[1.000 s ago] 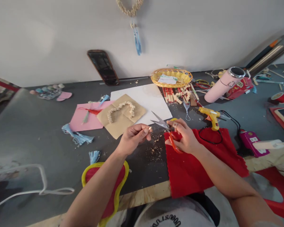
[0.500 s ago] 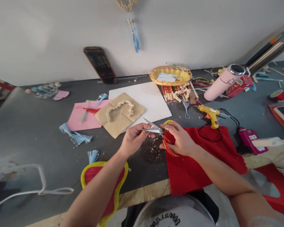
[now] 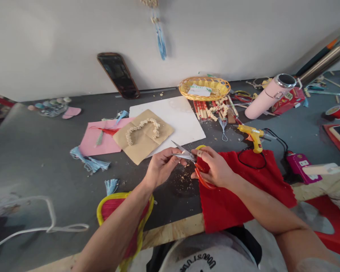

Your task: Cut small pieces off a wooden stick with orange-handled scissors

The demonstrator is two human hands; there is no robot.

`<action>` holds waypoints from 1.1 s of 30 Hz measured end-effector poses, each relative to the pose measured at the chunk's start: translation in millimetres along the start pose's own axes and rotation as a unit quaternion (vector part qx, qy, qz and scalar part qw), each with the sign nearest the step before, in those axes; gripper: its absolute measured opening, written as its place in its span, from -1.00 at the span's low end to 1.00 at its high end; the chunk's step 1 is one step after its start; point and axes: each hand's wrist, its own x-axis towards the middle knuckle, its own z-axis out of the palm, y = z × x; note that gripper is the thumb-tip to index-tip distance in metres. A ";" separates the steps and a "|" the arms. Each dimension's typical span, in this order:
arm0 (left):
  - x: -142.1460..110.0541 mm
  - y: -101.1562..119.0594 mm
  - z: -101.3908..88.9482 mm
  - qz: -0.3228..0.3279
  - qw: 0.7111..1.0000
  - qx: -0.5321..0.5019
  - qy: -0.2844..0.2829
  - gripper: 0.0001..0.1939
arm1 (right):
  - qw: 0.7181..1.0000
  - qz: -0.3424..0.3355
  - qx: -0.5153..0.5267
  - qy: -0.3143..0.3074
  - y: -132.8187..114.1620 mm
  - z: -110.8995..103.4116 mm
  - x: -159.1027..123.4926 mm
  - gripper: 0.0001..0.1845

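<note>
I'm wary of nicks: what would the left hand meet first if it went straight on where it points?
Most likely the open blades of the scissors, right at the left hand's fingers; then perhaps the right hand. Whether blade and skin touch is unclear.

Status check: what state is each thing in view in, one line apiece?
Red-and-yellow-handled metal scissors, blades open, held in right hand.
Small pale piece, pinched by left hand, seemingly between the blades.
Black rectangular phone, leaning against wall.
Yellow plastic glue gun, lying on its side.
Pink cylindrical bottle, standing; cap unclear.
Yellow oval wicker basket, upright, holding white paper.
Red fabric sheet, spread out.
Brown square paper, unfolded, creased.
</note>
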 end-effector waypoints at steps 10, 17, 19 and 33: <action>-1.2 -0.6 4.2 0.010 1.000 -0.001 0.017 -0.67 | 0.999 0.003 -0.040 0.019 -3.9 -1.0 -0.6 -0.40; -1.9 0.1 7.9 0.000 0.998 0.015 0.059 -0.68 | 0.999 0.012 -0.035 0.016 -3.6 -1.6 -1.6 -0.38; -3.0 0.5 8.1 0.009 0.998 0.020 0.057 -0.70 | 0.999 0.009 -0.041 0.016 -3.6 -1.3 -2.1 -0.37; -5.7 8.4 10.3 -0.015 0.999 -0.034 -0.001 -0.73 | 0.993 -0.028 -0.110 0.026 -0.3 3.1 -4.9 -0.31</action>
